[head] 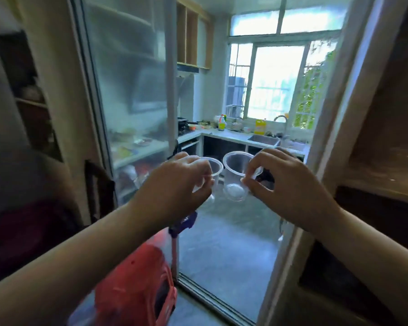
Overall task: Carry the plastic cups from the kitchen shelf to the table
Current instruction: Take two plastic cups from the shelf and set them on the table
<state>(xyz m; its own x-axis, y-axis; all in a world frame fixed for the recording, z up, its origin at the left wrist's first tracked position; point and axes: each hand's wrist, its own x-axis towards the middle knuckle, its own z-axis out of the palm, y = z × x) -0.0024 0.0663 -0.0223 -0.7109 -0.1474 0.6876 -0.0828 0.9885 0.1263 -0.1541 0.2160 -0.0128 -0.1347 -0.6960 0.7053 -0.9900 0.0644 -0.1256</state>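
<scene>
Left hand (174, 184): fingers closed around a clear plastic cup (213, 170), held upright at chest height.
Right hand (285, 189): thumb and fingers pinch the rim of a second clear cup (234, 177), upright.
Cups: side by side, just apart, in the air before the kitchen doorway.
Beyond: counter with steel sink (264, 140), yellow bottle (260, 127), bright window (276, 81).
Lower left: red bag (132, 288).

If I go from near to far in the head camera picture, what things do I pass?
Red plastic thing on the floor → left hand and right hand, each holding a clear plastic cup → sink → yellow bottle → window.
</scene>
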